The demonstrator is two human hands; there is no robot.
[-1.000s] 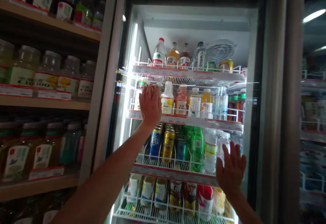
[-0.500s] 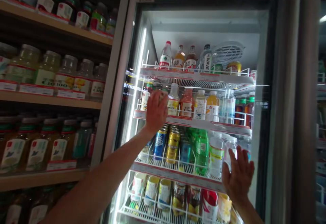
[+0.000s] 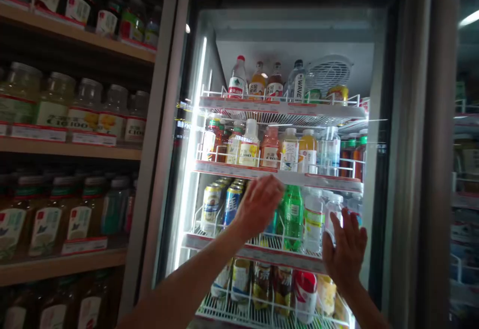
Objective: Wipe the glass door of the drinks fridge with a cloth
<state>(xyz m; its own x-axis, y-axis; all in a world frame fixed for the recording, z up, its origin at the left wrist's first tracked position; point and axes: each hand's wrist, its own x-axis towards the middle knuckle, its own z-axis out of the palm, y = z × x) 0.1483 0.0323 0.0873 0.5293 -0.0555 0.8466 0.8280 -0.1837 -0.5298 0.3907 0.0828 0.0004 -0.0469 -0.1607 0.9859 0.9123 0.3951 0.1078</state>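
My left hand [image 3: 261, 203] is raised in front of the fridge's third shelf, its fingers stretched out and holding nothing. It hides part of the cans and bottles behind it; a blue can [image 3: 232, 204] shows to its left and a green bottle [image 3: 293, 216] to its right. To the right, my right hand [image 3: 345, 249] is held up with fingers spread, also holding nothing. Nearest to it are clear bottles, among them one with a yellow-green label [image 3: 313, 223]. Whether either hand touches the glass, I cannot tell.
The drinks fridge has a metal frame [image 3: 415, 134], and faint reflections lie across its front. Upper shelves hold several bottles, such as a red-capped water bottle [image 3: 237, 79]; cans [image 3: 305, 294] stand on the lowest visible shelf. Wooden shelves [image 3: 75, 147] with bottles run along the left.
My left hand has moved right and down from the second shelf to the third, uncovering bottles on the second shelf. My right hand stays nearly in place. The view has shifted slightly.
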